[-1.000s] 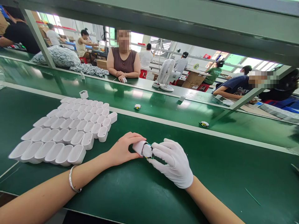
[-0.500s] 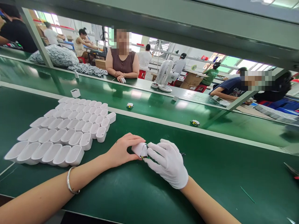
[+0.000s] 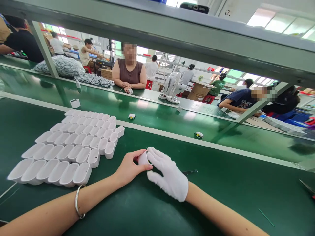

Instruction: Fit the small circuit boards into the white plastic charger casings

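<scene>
My bare left hand (image 3: pixel 128 168) grips a white plastic casing (image 3: pixel 143 158) between thumb and fingers, its open end toward the right. My right hand (image 3: pixel 168 173), in a white glove, lays its outstretched fingers against that end, with the thumb apart below. Only a dark sliver shows at the casing's mouth; whatever sits inside is mostly hidden by the glove. Several like white casings (image 3: pixel 82 173) stand in close rows left of my hands, hollow side up. A thin black object (image 3: pixel 190 172) lies just beyond my right wrist.
Circuit boards (image 3: pixel 199 134) and a filled casing (image 3: pixel 75 103) lie on the green belt (image 3: pixel 157 123) beyond a pale strip. Pliers-like metal tips (image 3: pixel 306 186) are at the right edge. A shelf beam (image 3: pixel 157 39) crosses above. A fan (image 3: pixel 171 86) and co-workers are across.
The circuit board seen at the casing's mouth has gone mostly out of sight inside. My right hand has shifted left onto the open end, its fingers straighter. The view has tilted up slightly.
</scene>
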`<move>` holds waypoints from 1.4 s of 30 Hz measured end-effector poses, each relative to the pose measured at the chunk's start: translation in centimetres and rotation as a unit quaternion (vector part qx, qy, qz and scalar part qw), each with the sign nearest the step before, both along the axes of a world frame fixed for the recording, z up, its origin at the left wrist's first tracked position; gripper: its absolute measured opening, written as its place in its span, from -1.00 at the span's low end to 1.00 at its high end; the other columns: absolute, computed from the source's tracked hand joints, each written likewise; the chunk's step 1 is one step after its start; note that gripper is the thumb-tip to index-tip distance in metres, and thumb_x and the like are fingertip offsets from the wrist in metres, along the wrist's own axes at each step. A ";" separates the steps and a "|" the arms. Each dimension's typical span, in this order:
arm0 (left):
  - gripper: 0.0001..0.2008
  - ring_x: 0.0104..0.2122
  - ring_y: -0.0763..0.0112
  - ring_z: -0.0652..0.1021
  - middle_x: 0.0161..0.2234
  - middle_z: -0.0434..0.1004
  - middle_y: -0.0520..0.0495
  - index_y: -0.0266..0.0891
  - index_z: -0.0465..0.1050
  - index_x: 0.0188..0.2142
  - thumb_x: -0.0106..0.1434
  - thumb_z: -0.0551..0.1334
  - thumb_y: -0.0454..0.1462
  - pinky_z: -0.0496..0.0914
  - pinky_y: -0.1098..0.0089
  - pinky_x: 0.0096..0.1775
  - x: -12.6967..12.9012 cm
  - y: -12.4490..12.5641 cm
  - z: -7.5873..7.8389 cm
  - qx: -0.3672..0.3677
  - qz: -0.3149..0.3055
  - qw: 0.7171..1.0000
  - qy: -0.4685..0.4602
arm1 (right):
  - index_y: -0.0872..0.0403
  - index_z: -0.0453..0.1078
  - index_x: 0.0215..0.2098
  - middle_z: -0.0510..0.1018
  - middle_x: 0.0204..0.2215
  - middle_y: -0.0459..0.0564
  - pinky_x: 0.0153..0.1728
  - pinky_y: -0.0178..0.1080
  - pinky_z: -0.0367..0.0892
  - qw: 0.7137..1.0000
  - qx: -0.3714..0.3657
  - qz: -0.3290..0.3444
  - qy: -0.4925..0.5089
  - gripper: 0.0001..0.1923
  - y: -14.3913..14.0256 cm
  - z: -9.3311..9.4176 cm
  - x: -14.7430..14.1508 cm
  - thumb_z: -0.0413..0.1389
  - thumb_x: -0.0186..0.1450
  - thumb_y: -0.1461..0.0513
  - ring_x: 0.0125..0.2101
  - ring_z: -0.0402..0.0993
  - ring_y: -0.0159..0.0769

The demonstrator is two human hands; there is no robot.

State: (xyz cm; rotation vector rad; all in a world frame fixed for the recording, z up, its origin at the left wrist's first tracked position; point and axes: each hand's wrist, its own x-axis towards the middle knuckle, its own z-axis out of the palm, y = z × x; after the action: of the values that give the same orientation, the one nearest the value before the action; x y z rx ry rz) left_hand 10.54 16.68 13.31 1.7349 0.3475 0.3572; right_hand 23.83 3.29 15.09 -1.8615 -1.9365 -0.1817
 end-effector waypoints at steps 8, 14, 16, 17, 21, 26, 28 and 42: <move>-0.57 -0.07 0.19 0.42 -0.09 0.37 -0.12 -0.16 0.34 -0.08 0.02 0.33 -0.22 0.30 0.18 0.01 -0.2 -0.1 -0.2 0.121 0.026 0.990 0.070 | 0.07 -0.06 0.30 0.05 0.27 0.09 0.12 -0.17 0.15 0.974 -0.127 -0.170 0.076 -0.29 19.4 2.9 7.2 0.07 0.26 0.12 0.17 0.14 -0.12; -0.56 -0.09 0.21 0.41 -0.16 0.38 -0.10 -0.16 0.33 -0.09 -0.01 0.29 -0.28 0.38 0.27 -0.09 -0.4 0.7 0.3 0.146 -0.014 0.986 0.077 | 0.10 0.15 0.22 0.21 0.19 0.19 0.02 -0.11 0.23 0.972 -0.180 -0.140 0.054 -0.45 28.4 1.0 4.6 0.06 0.27 0.18 0.09 0.26 -0.07; -0.56 -0.08 0.19 0.40 -0.16 0.40 -0.10 -0.16 0.33 -0.09 -0.02 0.28 -0.30 0.38 0.26 -0.08 -0.4 0.9 0.4 0.149 -0.017 0.986 0.076 | 0.11 0.31 0.08 0.38 0.06 0.16 0.00 -0.06 0.24 0.969 -0.192 -0.145 0.051 -0.61 28.4 1.1 4.7 0.03 0.30 0.20 0.03 0.33 -0.10; -0.53 -0.06 0.18 0.39 -0.15 0.41 -0.10 -0.16 0.33 -0.07 -0.03 0.28 -0.32 0.37 0.25 -0.06 -0.4 0.9 0.4 0.151 -0.017 0.986 0.072 | 0.13 0.36 0.03 0.43 0.02 0.15 0.00 -0.04 0.25 0.968 -0.195 -0.150 0.052 -0.65 27.9 1.2 5.1 0.02 0.31 0.20 0.01 0.35 -0.11; -0.31 -0.04 0.17 0.38 -0.07 0.40 -0.11 -0.16 0.16 0.12 -0.04 0.28 -0.35 0.31 0.17 0.02 -0.3 0.6 0.4 0.153 -0.005 0.987 0.055 | 0.11 0.43 -0.02 0.48 -0.03 0.07 0.01 -0.17 0.26 0.965 -0.191 -0.165 0.067 -0.66 22.0 2.3 6.9 0.02 0.25 0.26 -0.02 0.38 -0.14; -0.41 -0.11 0.19 0.44 -0.16 0.40 -0.11 -0.17 0.26 0.07 0.00 0.29 -0.31 0.31 0.16 0.02 -0.1 0.4 0.0 0.133 -0.002 0.989 0.067 | -0.02 0.54 -0.21 0.59 -0.29 -0.17 -0.21 -0.36 0.38 0.954 -0.235 -0.146 0.113 -0.72 10.9 2.5 9.6 0.19 0.08 0.22 -0.29 0.50 -0.30; -0.47 -0.15 0.22 0.46 -0.20 0.41 -0.09 -0.16 0.32 0.02 0.00 0.27 -0.35 0.33 0.19 -0.01 -0.1 0.5 -0.1 0.134 -0.007 0.989 0.069 | -0.03 0.53 -0.19 0.59 -0.24 -0.14 -0.18 -0.32 0.38 0.951 -0.209 -0.193 0.121 -0.72 7.5 2.3 11.6 0.18 0.12 0.13 -0.24 0.50 -0.28; -0.39 -0.13 0.22 0.44 -0.18 0.43 -0.09 -0.17 0.30 0.10 -0.01 0.22 -0.36 0.35 0.29 -0.06 -0.6 1.4 0.2 0.168 -0.065 0.982 0.057 | 0.14 0.49 -0.37 0.57 -0.37 0.11 -0.21 -0.14 0.36 0.875 -0.006 -0.471 0.112 -0.85 2.2 -0.5 19.5 0.12 0.08 0.32 -0.28 0.49 -0.11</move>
State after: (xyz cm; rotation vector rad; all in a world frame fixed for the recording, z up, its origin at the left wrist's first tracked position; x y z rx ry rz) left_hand 9.95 18.11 13.55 2.1038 0.2648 0.2318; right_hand 43.37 5.45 14.59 -2.5435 -0.7438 -0.2278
